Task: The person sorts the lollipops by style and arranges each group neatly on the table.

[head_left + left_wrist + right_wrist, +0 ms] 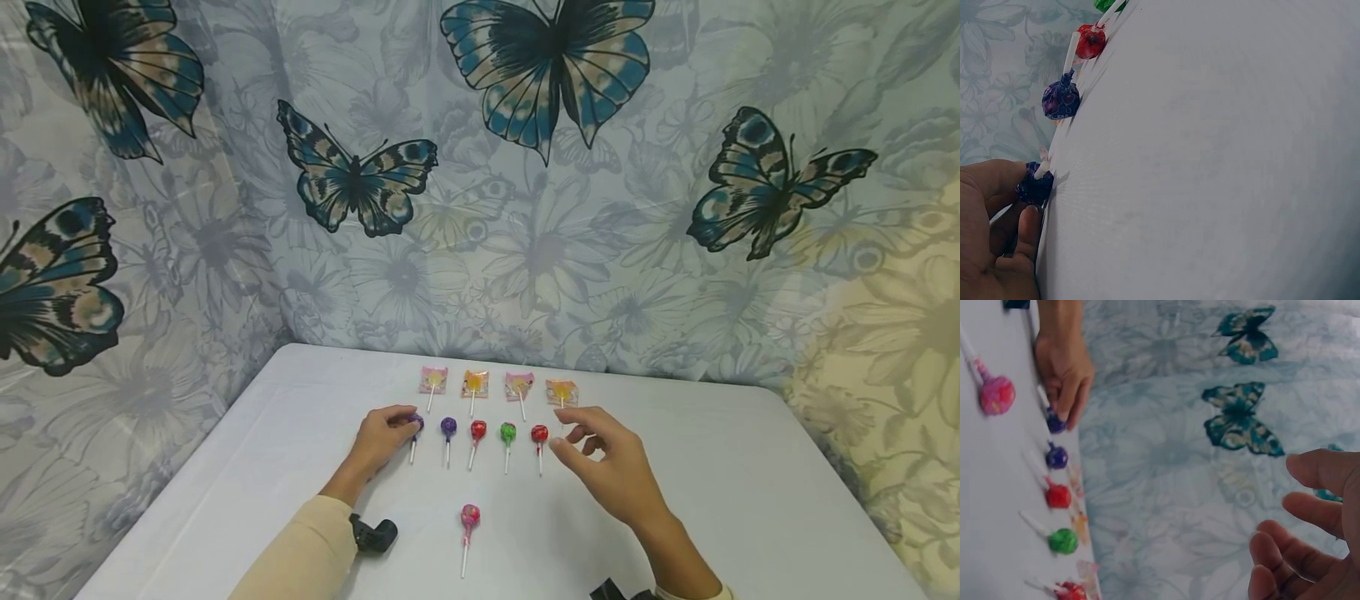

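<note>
My left hand (381,437) pinches the wrapped head of a purple lollipop (1034,187) between thumb and finger, at the left end of a row on the table. Along that row follow another purple lollipop (448,427), a red lollipop (478,430), a green lollipop (507,432) and a second red lollipop (539,434), sticks pointing toward me. Just right of this last one, my right hand (611,467) hovers with loosely bent fingers and nothing in them. A pink lollipop (470,517) lies alone in front of the row.
Behind the row lie several flat lollipops in clear printed wrappers, among them an orange-wrapped lollipop (475,384). The white table (750,483) meets a butterfly-patterned cloth backdrop (540,275) at its back edge. Black wrist devices show at both sleeves.
</note>
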`<state>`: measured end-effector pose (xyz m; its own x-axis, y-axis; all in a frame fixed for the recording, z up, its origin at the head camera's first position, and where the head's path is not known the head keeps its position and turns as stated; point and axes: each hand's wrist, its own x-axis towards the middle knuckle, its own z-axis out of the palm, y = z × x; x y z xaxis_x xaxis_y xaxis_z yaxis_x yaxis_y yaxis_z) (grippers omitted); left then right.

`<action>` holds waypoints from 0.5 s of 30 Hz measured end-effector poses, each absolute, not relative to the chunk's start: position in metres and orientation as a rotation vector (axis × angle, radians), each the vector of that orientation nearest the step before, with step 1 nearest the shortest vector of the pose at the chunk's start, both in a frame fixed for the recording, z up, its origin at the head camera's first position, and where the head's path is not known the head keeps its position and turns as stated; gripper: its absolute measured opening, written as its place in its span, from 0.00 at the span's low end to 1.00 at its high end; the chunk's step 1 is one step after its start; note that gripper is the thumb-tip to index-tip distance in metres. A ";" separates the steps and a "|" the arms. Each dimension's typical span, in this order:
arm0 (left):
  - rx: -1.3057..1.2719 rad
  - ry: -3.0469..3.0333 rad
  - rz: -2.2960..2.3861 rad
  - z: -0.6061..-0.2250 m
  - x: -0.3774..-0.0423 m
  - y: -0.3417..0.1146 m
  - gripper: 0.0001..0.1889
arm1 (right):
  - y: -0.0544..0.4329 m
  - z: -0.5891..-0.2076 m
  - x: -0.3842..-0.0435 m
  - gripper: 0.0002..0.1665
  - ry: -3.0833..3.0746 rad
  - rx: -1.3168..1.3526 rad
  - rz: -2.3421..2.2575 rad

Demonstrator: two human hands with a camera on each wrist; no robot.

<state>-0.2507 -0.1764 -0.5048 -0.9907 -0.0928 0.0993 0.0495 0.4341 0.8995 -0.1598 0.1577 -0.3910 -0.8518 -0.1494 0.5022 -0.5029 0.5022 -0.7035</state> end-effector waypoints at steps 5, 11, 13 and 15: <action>0.032 -2.540 -1.606 -0.505 -0.251 -0.176 0.16 | 0.153 -0.384 -0.146 0.20 -2.328 0.596 1.303; 0.023 -2.544 -1.618 -0.505 -0.250 -0.177 0.16 | 0.145 -0.378 -0.131 0.21 -2.309 0.629 1.312; 0.033 -2.543 -1.629 -0.505 -0.250 -0.177 0.16 | 0.142 -0.377 -0.128 0.22 -2.300 0.654 1.320; 0.028 -2.540 -1.628 -0.505 -0.250 -0.177 0.16 | 0.139 -0.377 -0.125 0.23 -2.279 0.683 1.331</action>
